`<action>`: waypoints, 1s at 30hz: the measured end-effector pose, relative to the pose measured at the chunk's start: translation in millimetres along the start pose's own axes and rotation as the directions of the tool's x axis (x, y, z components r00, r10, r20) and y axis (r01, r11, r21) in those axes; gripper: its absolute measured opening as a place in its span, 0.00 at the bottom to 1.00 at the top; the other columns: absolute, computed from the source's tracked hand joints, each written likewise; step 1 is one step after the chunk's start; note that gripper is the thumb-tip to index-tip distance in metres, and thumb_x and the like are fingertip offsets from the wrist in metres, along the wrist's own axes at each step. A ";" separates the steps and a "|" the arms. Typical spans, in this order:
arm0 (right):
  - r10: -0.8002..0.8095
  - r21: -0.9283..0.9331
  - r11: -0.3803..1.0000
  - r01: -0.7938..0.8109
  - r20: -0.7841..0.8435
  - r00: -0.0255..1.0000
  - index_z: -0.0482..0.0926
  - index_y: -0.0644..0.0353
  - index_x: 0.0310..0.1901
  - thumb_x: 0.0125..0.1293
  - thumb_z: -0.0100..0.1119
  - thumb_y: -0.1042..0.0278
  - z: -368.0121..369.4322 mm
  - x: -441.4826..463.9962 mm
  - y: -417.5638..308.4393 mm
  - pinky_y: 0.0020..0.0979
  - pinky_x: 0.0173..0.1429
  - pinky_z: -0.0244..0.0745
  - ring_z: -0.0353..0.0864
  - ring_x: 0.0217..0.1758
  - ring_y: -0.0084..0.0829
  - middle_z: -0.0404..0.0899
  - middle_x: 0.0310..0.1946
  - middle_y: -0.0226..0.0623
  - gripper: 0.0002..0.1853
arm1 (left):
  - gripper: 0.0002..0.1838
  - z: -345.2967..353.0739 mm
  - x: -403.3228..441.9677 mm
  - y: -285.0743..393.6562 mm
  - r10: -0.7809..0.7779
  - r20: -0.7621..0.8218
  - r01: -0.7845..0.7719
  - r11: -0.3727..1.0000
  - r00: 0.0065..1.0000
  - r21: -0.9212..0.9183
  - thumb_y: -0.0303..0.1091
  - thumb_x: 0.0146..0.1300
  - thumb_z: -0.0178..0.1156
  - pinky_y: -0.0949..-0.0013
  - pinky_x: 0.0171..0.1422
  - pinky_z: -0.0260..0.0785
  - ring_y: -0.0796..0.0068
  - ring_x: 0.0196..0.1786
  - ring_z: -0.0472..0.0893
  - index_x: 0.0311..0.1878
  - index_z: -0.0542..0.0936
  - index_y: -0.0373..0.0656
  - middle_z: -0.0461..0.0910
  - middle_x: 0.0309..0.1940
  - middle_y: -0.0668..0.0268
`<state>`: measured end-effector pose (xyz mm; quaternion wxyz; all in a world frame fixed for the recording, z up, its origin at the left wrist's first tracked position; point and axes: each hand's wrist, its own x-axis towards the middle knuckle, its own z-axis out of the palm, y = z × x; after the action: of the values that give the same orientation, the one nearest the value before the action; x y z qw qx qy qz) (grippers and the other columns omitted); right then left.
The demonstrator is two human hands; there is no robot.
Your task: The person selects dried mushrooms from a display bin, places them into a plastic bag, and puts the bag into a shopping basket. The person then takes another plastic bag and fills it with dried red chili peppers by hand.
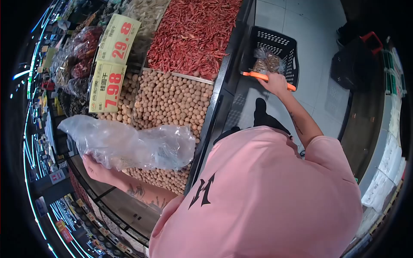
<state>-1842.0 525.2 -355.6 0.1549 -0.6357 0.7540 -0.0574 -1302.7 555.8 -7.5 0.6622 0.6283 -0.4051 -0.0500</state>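
Note:
A clear plastic bag (133, 144) is held by my left hand (97, 168), over a bin of round brown dried fruits (172, 99). The bag looks thin and wrinkled and partly covers my fingers. On the other side, my right hand (275, 83) is closed around the orange handle (257, 75) of a black perforated basket (291, 48). Inside the basket lies a plastic bag with brown contents (267, 63).
Dried red chilies (193, 34) fill the bin beyond the fruits. Price signs (107, 87) stand at the left, beside bagged goods (81, 56). A dark stall edge (213, 114) runs alongside the basket. Another dark basket (350, 64) with a red handle sits at the right.

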 end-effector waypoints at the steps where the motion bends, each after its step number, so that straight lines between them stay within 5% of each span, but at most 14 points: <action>1: -0.086 0.058 0.994 0.091 -0.077 0.993 0.83 0.61 0.37 0.60 0.63 0.43 1.8 6.8 7.1 0.46 0.41 0.80 0.85 0.36 0.48 0.83 0.29 0.46 0.24 | 0.18 25.2 -12.9 17.7 0.019 0.021 -0.018 0.999 1.000 -0.034 0.37 0.76 0.53 0.69 0.46 0.77 0.71 0.42 0.82 0.49 0.79 0.26 0.82 0.42 0.58; 3: -0.169 0.117 0.976 0.185 -0.134 0.976 0.78 0.60 0.47 0.58 0.66 0.55 -3.3 15.0 14.5 0.44 0.47 0.77 0.82 0.46 0.43 0.79 0.39 0.43 0.20 | 0.22 68.9 -31.4 24.2 0.014 0.102 -0.010 0.999 0.995 -0.042 0.38 0.77 0.49 0.67 0.53 0.77 0.65 0.52 0.82 0.57 0.76 0.25 0.80 0.52 0.51; 5: -0.234 0.087 0.964 0.251 -0.167 0.958 0.77 0.59 0.51 0.57 0.67 0.56 -3.9 21.5 22.0 0.44 0.53 0.73 0.79 0.52 0.43 0.77 0.44 0.42 0.23 | 0.23 103.9 -46.9 8.3 0.168 0.155 -0.194 0.966 0.973 0.172 0.38 0.77 0.49 0.65 0.62 0.72 0.61 0.63 0.77 0.61 0.73 0.25 0.75 0.61 0.46; 6: -0.222 0.098 0.966 0.239 -0.155 0.963 0.77 0.59 0.51 0.57 0.67 0.56 -5.5 22.1 25.2 0.44 0.53 0.73 0.79 0.52 0.43 0.77 0.44 0.42 0.23 | 0.25 142.5 -73.1 37.4 -0.044 0.121 0.037 0.998 0.992 0.059 0.40 0.77 0.49 0.63 0.70 0.65 0.60 0.70 0.71 0.65 0.71 0.26 0.70 0.67 0.46; 9: -0.218 0.190 0.956 0.223 -0.046 0.975 0.74 0.57 0.57 0.56 0.68 0.57 -21.8 29.4 24.6 0.44 0.57 0.68 0.75 0.57 0.44 0.75 0.49 0.42 0.28 | 0.27 201.0 -117.9 55.4 -0.180 0.122 0.170 0.982 0.976 0.087 0.43 0.75 0.54 0.63 0.72 0.62 0.64 0.70 0.71 0.65 0.71 0.28 0.71 0.67 0.50; 11: -0.267 0.333 0.900 0.283 -0.094 0.959 0.71 0.57 0.63 0.55 0.69 0.57 -43.5 34.6 19.0 0.45 0.59 0.67 0.72 0.59 0.44 0.72 0.52 0.43 0.33 | 0.23 230.6 -141.9 65.2 -0.207 0.115 0.208 0.978 0.972 0.000 0.41 0.74 0.56 0.69 0.65 0.67 0.70 0.58 0.77 0.60 0.75 0.29 0.79 0.56 0.57; 15: -0.430 0.644 0.583 0.495 -0.272 0.861 0.56 0.54 0.75 0.48 0.77 0.52 -124.8 34.0 -37.9 0.48 0.72 0.62 0.66 0.68 0.53 0.64 0.64 0.49 0.54 | 0.18 271.3 -168.6 74.9 -0.361 0.223 0.393 0.912 0.906 -0.118 0.38 0.75 0.54 0.73 0.56 0.71 0.78 0.51 0.78 0.59 0.76 0.34 0.80 0.51 0.64; 17: -0.473 0.738 0.395 0.548 -0.348 0.810 0.54 0.54 0.75 0.49 0.78 0.53 -146.5 39.4 -65.1 0.46 0.71 0.63 0.68 0.66 0.51 0.65 0.63 0.51 0.55 | 0.16 280.8 -171.6 69.2 -0.274 0.451 0.377 0.913 0.850 -0.156 0.36 0.76 0.53 0.75 0.54 0.70 0.81 0.51 0.77 0.59 0.76 0.35 0.80 0.50 0.66; 19: -0.484 0.843 0.253 0.475 -0.315 0.816 0.60 0.54 0.72 0.53 0.75 0.56 -162.0 48.5 -84.4 0.43 0.67 0.68 0.74 0.61 0.46 0.71 0.58 0.47 0.46 | 0.16 291.9 -180.5 73.4 -0.278 0.454 0.385 0.909 0.847 -0.160 0.33 0.76 0.52 0.77 0.56 0.69 0.82 0.51 0.76 0.61 0.74 0.34 0.79 0.51 0.66; 21: -0.557 0.767 0.234 0.597 -0.397 0.729 0.79 0.61 0.42 0.60 0.63 0.68 -158.4 69.8 -92.2 0.40 0.49 0.73 0.78 0.42 0.44 0.77 0.35 0.41 0.10 | 0.18 291.3 -178.6 76.5 -0.204 0.521 0.311 0.942 0.829 -0.125 0.31 0.75 0.53 0.77 0.58 0.68 0.81 0.52 0.76 0.63 0.72 0.35 0.78 0.52 0.65; 23: -0.648 0.756 0.239 0.610 -0.343 0.679 0.78 0.64 0.35 0.61 0.59 0.71 -166.6 82.6 -95.5 0.41 0.44 0.72 0.77 0.37 0.47 0.75 0.29 0.43 0.05 | 0.20 281.5 -170.1 75.8 -0.191 0.522 0.316 0.935 0.831 -0.162 0.29 0.74 0.53 0.75 0.59 0.69 0.78 0.54 0.77 0.66 0.69 0.36 0.78 0.53 0.62; 30: -0.642 0.742 0.347 0.574 -0.258 0.722 0.77 0.69 0.33 0.64 0.56 0.71 -191.1 111.8 -113.4 0.40 0.37 0.71 0.78 0.32 0.51 0.75 0.27 0.50 0.08 | 0.32 228.9 -132.6 26.6 -0.262 0.449 0.438 0.828 0.855 -0.351 0.34 0.71 0.56 0.67 0.64 0.71 0.70 0.59 0.78 0.75 0.58 0.37 0.76 0.58 0.55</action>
<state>-1810.0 373.9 -160.8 0.4118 -0.7356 0.3513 -0.4073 -1540.2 456.3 -74.1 0.6740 0.5040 -0.3793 -0.3845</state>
